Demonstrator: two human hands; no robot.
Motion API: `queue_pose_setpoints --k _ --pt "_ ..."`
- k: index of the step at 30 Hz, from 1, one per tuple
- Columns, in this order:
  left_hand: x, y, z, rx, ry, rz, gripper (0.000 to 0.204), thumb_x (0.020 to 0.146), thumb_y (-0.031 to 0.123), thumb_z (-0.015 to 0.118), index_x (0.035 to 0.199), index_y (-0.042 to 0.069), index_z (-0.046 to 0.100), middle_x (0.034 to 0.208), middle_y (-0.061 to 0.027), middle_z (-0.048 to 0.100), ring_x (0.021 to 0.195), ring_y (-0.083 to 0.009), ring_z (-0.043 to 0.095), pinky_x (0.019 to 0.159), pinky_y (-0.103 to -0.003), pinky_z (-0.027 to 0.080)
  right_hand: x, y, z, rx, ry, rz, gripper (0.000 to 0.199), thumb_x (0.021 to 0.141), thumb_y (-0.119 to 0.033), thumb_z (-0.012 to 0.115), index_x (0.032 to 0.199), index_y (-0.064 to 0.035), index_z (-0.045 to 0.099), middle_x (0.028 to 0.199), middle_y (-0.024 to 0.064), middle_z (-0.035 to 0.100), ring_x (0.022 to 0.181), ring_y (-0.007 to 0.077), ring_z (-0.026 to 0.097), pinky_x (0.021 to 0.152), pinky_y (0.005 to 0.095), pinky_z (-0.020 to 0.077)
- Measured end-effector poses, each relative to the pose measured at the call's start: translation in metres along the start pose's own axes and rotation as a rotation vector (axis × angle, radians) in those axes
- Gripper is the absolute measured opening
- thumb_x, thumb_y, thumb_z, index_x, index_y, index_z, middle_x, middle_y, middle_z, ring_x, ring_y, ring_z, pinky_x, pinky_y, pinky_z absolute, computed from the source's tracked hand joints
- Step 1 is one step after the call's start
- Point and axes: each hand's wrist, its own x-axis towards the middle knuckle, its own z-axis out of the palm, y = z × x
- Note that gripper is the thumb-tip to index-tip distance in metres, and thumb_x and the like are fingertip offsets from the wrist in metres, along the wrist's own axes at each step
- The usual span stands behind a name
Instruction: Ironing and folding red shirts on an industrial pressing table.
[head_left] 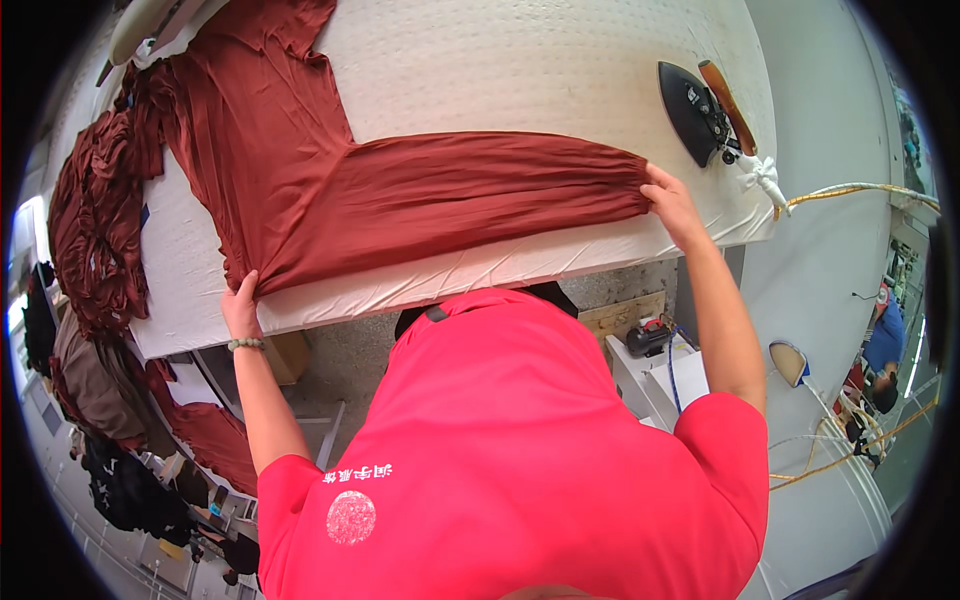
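A rust-red long-sleeved garment (290,150) lies on a white padded ironing table (480,70), one sleeve stretched out to the right along the near edge. My right hand (672,203) pinches the gathered cuff at the sleeve's end. At the near left corner of the cloth, my left hand (241,308) grips the garment's edge between thumb and fingers. Lengthwise folds run through the sleeve toward the cuff. Beyond my right hand, a black iron (692,115) with a brown wooden handle rests on the table, apart from the cloth.
More rust-red garments (97,225) are heaped at the table's left end. A yellowish hose and cord (850,190) run right from the iron, past white cloth tied beside it. Below the table's right side stands a small dark motor (648,340). A person in blue (885,335) is far right.
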Motion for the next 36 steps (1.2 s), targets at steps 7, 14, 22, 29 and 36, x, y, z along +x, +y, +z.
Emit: queue_pose_setpoints --k 7,14,22,29,36 --pt "-0.003 -0.007 -0.008 0.347 -0.002 0.105 0.039 0.087 0.013 0.072 0.122 -0.003 0.065 0.115 -0.0084 0.07 0.103 -0.0162 0.064 0.094 -0.031 0.048 -0.001 -0.025 0.014 0.013 -0.11 -0.015 0.041 0.1 -0.017 0.056 0.137 0.0004 0.054 0.112 0.0051 0.069 0.097 0.0101 0.064 0.085 0.0251 0.0502" --pt "-0.031 -0.006 0.007 0.487 0.066 0.197 0.042 0.087 0.016 0.073 0.123 -0.004 0.063 0.118 -0.0118 0.069 0.106 -0.0212 0.064 0.095 -0.034 0.048 -0.016 0.0 0.004 -0.248 -0.012 -0.074 0.033 0.098 -0.017 0.063 0.125 0.0016 0.062 0.101 0.004 0.07 0.086 0.0093 0.064 0.074 0.0261 0.0504" --pt "-0.02 0.127 0.181 0.886 -0.204 1.122 0.027 0.089 0.008 0.067 0.116 0.005 0.064 0.115 -0.011 0.066 0.109 -0.0304 0.061 0.097 -0.04 0.047 -0.003 -0.052 0.027 -0.847 0.37 -0.567 0.012 0.091 -0.018 0.068 0.099 -0.0087 0.07 0.092 0.0063 0.068 0.083 0.0241 0.066 0.073 0.0344 0.0518" --pt "0.022 0.148 0.247 1.121 -0.743 1.307 0.015 0.08 0.012 0.072 0.09 0.006 0.063 0.093 -0.009 0.062 0.097 -0.0293 0.061 0.09 -0.039 0.049 0.0 -0.049 0.027 -1.115 0.201 -0.467 0.012 0.085 -0.019 0.073 0.087 -0.0089 0.067 0.092 0.0069 0.063 0.094 0.0301 0.061 0.077 0.0408 0.0504" --pt "0.041 0.164 0.25 1.244 -0.931 1.151 0.017 0.081 0.016 0.073 0.083 0.006 0.06 0.086 -0.0092 0.058 0.088 -0.0303 0.06 0.081 -0.041 0.05 0.01 -0.061 0.018 -1.167 0.093 -0.679 0.012 0.08 -0.014 0.073 0.084 -0.0087 0.063 0.09 0.0067 0.061 0.092 0.0285 0.061 0.076 0.0427 0.05"
